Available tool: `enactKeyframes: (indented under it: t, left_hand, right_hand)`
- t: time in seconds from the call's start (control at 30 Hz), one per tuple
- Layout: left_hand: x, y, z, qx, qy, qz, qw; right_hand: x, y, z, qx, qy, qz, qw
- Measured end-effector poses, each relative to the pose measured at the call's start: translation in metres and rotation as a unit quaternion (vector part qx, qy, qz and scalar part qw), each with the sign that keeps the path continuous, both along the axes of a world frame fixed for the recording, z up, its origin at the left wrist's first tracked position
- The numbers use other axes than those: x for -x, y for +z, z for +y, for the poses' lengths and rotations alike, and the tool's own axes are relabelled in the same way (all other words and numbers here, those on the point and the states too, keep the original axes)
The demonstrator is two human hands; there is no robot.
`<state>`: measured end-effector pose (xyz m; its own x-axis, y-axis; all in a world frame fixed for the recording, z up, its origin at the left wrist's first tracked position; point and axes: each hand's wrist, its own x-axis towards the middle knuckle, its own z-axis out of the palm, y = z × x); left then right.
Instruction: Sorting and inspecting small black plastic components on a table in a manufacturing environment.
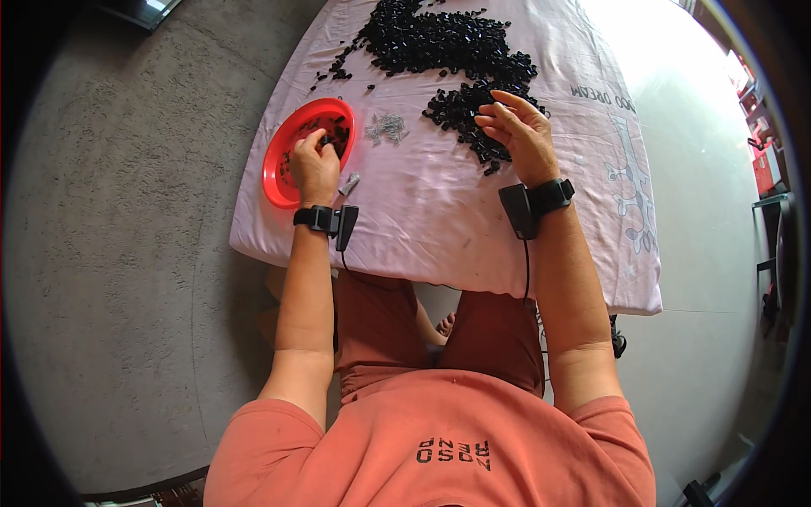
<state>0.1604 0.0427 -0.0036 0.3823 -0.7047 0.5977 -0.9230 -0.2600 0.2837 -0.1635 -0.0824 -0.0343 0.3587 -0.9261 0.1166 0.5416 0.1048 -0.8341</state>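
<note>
My left hand reaches over a red plastic bowl on the left of the table. Its thumb and fingers are pinched together at a small black piece. More black pieces lie inside the bowl, partly hidden by the hand. My right hand hovers at the near pile of small black pieces, its fingers stretched and apart. I see nothing held in it. Between the hands lies a loose cluster of thin, pale, shiny pieces. A small grey object rests by the bowl; its kind is unclear.
A larger heap of black pieces spreads across the far part of the table, with strays at its left. A pink cloth covers the tabletop. Each wrist wears a black strap with a cabled device. Shelved items stand at the far right.
</note>
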Motion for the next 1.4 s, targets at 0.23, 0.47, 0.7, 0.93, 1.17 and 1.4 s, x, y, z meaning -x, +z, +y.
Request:
enactKeyframes:
  t: [0.23, 0.47, 0.7, 0.93, 1.17, 1.4]
  left_hand:
    - [0.024, 0.005, -0.010, 0.043, -0.076, 0.050, 0.995]
    - [0.089, -0.010, -0.039, -0.047, -0.205, 0.106, 0.972]
    - [0.139, -0.008, -0.060, -0.090, -0.292, 0.121, 0.945]
    - [0.151, -0.015, -0.068, -0.127, -0.294, 0.121, 0.940]
    - [0.136, -0.018, -0.060, -0.114, -0.262, 0.140, 0.948]
    - [0.136, -0.005, -0.064, -0.144, -0.223, 0.173, 0.949]
  right_hand:
    - [0.001, 0.001, 0.000, 0.004, -0.003, -0.006, 1.000]
    - [-0.001, -0.002, -0.002, 0.003, 0.002, -0.008, 1.000]
    - [-0.004, -0.005, -0.003, 0.000, 0.005, -0.031, 0.999]
    - [-0.005, -0.004, -0.003, 0.002, 0.006, -0.026, 1.000]
    - [-0.004, -0.002, -0.003, 0.000, 0.004, -0.018, 1.000]
    - [-0.004, -0.002, -0.002, 0.004, 0.001, -0.009, 1.000]
